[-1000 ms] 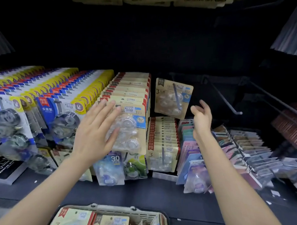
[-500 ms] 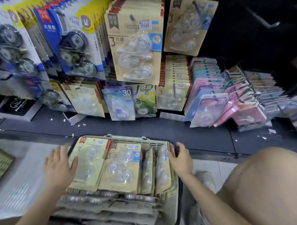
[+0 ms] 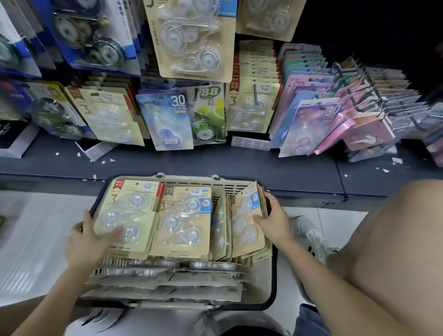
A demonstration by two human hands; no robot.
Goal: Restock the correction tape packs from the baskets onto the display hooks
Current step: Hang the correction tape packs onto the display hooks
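Dark grey shop shelf base (image 3: 164, 165) behind the beige slatted plastic basket (image 3: 190, 180); tan carded correction tape packs (image 3: 191, 34) hang on hooks above it. The basket is full of the same packs. Left hand (image 3: 85, 243) grasps the tan pack (image 3: 131, 212) at the basket's left edge, thumb across its front. Right hand (image 3: 274, 220) grasps an upright tan pack (image 3: 245, 217) at the basket's right wall.

Forearms (image 3: 319, 272) bare down to the left hand (image 3: 84, 243) and right hand (image 3: 273, 219). Just right of the right hand: pale grey lace-up sneaker (image 3: 309, 233), bare knee (image 3: 396, 236). Nearer the body than the right hand: blue denim hem (image 3: 308, 321). Nearer the body than the left hand: light grey garment (image 3: 151, 328) with dark markings.
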